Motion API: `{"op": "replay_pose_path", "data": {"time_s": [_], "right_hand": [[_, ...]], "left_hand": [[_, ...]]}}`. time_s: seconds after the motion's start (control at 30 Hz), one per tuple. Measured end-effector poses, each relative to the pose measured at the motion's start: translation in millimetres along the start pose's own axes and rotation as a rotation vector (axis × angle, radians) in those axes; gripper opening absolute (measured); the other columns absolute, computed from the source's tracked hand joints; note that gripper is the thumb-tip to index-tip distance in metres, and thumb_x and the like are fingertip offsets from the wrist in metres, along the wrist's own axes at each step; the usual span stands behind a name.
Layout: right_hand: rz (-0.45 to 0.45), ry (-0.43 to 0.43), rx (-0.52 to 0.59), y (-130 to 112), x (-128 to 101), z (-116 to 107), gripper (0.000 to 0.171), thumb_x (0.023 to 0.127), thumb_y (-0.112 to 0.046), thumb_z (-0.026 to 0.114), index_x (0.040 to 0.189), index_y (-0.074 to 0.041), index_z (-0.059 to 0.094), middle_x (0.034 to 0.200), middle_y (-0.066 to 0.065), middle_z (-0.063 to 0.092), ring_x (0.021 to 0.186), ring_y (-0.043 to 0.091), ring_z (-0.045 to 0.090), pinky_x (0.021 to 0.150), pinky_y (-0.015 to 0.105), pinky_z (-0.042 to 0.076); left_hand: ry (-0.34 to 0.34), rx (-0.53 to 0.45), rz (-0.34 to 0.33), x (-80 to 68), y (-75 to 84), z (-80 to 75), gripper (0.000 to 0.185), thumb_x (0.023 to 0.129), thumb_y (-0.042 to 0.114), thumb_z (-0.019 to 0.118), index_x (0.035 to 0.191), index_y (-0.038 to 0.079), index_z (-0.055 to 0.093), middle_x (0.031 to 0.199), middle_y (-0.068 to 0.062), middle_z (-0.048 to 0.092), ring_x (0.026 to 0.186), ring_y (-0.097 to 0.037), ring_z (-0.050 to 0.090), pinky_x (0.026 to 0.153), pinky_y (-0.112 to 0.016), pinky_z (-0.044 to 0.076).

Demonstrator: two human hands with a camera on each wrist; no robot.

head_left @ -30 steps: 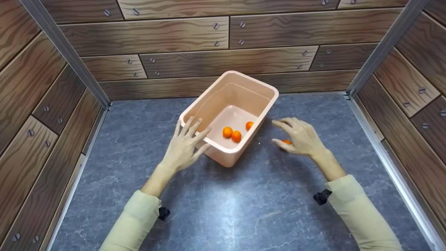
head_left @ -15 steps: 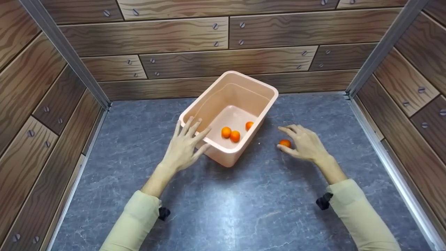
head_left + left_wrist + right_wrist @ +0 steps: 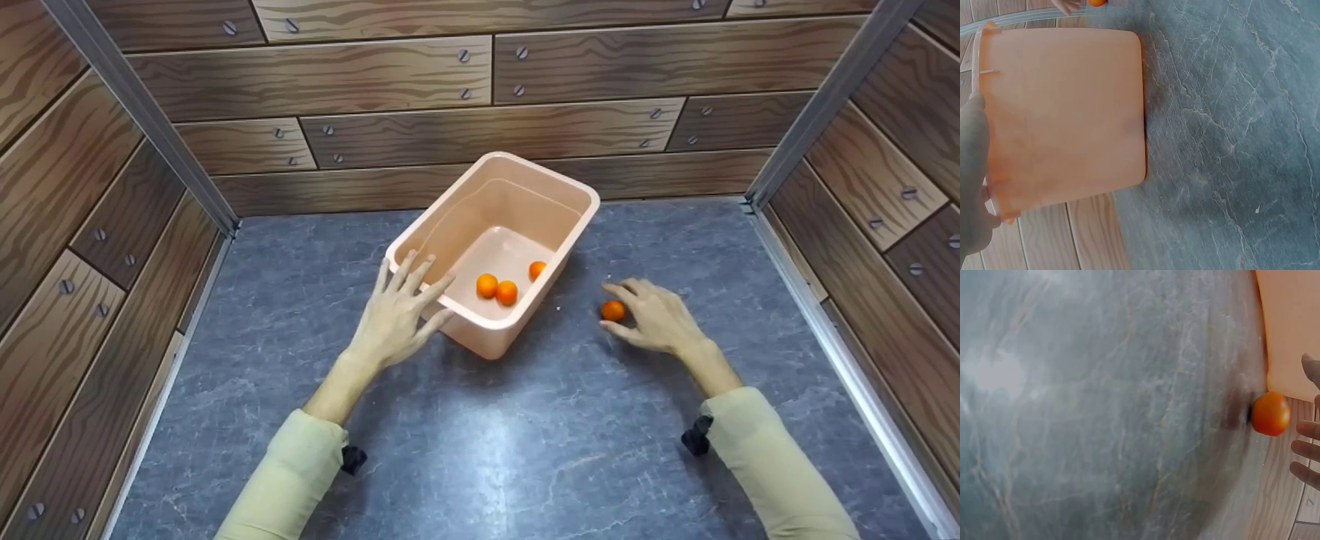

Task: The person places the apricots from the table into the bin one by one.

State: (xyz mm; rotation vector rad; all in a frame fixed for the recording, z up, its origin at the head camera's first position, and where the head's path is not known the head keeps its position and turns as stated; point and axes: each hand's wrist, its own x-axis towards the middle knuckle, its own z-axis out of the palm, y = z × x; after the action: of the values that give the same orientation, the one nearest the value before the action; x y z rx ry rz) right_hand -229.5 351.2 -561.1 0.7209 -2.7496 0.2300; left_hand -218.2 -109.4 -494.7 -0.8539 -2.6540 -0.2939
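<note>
**Currently: left hand on the bin, right hand at the loose orange fruit**

Landmark is the peach-pink rectangular plastic bin (image 3: 495,247); everything below is placed relative to it.

- Left of the bin: wood-grain panel wall with screw heads (image 3: 82,225) and a grey metal corner post (image 3: 142,120), both well apart from the bin.
- Left hand (image 3: 394,315): at the bin's near-left corner. Fingers straight and spread, fingertips (image 3: 420,264) lying over the rim, thumb against the outer wall. Nothing grasped. In the left wrist view the bin wall (image 3: 1064,112) fills most of the picture with the hand's edge (image 3: 972,169) against it.
- Inside the bin: three small round orange fruits (image 3: 496,289) on the floor, toward the near-right side. Two touch each other; the third sits just beside them against the right wall.
- Under the bin: grey marbled stone-look tabletop (image 3: 487,450). The bin stands upright on it, turned at an angle to the table edges.
- Right of the bin: one more small round orange fruit (image 3: 613,310) on the tabletop, near the bin's right wall, not touching it in the head view. In the right wrist view it shows as fruit (image 3: 1270,414) just below the bin's corner.
- Right hand (image 3: 656,319): just right of that fruit, fingers loosely curved around it, index above and thumb below. Cannot tell whether the fingertips (image 3: 1306,450) actually touch it; the right wrist view shows a small gap. Not clamped on it.
- Both forearms wear pale yellow-green sleeves (image 3: 296,472).
</note>
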Motion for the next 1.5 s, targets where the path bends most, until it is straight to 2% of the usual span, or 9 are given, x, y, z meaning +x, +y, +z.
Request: {"op": "replay_pose_path", "data": {"time_s": [0.2,0.4,0.67,1.07,1.33,1.5], "right_hand": [[0.009,-0.049,-0.015,2,-1,7,0.064,0.09,-0.052,0.078,0.14,-0.012,0.067,0.125,0.018,0.07,0.107,0.038,0.071,0.085,0.055,0.062],[0.007,-0.089,-0.03,4,-2,12,0.061,0.093,-0.051,0.075,0.14,-0.014,0.066,0.126,0.016,0.07,0.107,0.037,0.071,0.085,0.055,0.061],[0.023,-0.124,-0.033,5,-4,16,0.056,0.096,-0.046,0.073,0.142,-0.014,0.065,0.128,0.017,0.069,0.111,0.039,0.07,0.092,0.057,0.06],[-0.042,-0.053,-0.043,11,-7,20,0.041,0.096,-0.028,0.077,0.133,-0.012,0.07,0.116,0.016,0.072,0.098,0.038,0.071,0.083,0.056,0.061],[-0.045,-0.044,-0.032,11,-6,15,0.038,0.097,-0.028,0.077,0.131,-0.012,0.071,0.116,0.016,0.073,0.098,0.037,0.072,0.081,0.055,0.062],[-0.069,0.003,-0.028,11,-4,9,0.037,0.095,-0.026,0.078,0.129,-0.011,0.072,0.11,0.014,0.072,0.093,0.035,0.071,0.078,0.053,0.062]], "left_hand": [[0.022,0.014,0.012,0.7,0.3,-0.2,0.057,0.105,0.056,0.053,0.156,0.032,0.052,0.164,-0.012,0.049,0.159,-0.041,0.036,0.129,-0.07,0.024],[0.01,0.023,0.008,0.7,0.2,-0.4,0.057,0.105,0.058,0.051,0.157,0.034,0.05,0.165,-0.012,0.048,0.159,-0.041,0.036,0.129,-0.07,0.024],[0.023,0.02,0.014,0.4,0.3,0.3,0.057,0.105,0.055,0.052,0.157,0.033,0.051,0.165,-0.012,0.048,0.158,-0.041,0.037,0.128,-0.071,0.025],[0.027,0.02,0.018,0.5,-0.4,1.0,0.056,0.105,0.055,0.053,0.156,0.032,0.052,0.164,-0.013,0.05,0.158,-0.041,0.037,0.129,-0.07,0.024],[0.034,0.025,0.021,0.5,0.2,1.1,0.056,0.105,0.055,0.053,0.156,0.032,0.053,0.163,-0.013,0.05,0.158,-0.041,0.038,0.128,-0.07,0.025],[0.034,0.04,0.021,0.3,0.1,1.0,0.056,0.105,0.056,0.053,0.156,0.033,0.052,0.163,-0.012,0.05,0.157,-0.041,0.039,0.127,-0.071,0.028]]}}
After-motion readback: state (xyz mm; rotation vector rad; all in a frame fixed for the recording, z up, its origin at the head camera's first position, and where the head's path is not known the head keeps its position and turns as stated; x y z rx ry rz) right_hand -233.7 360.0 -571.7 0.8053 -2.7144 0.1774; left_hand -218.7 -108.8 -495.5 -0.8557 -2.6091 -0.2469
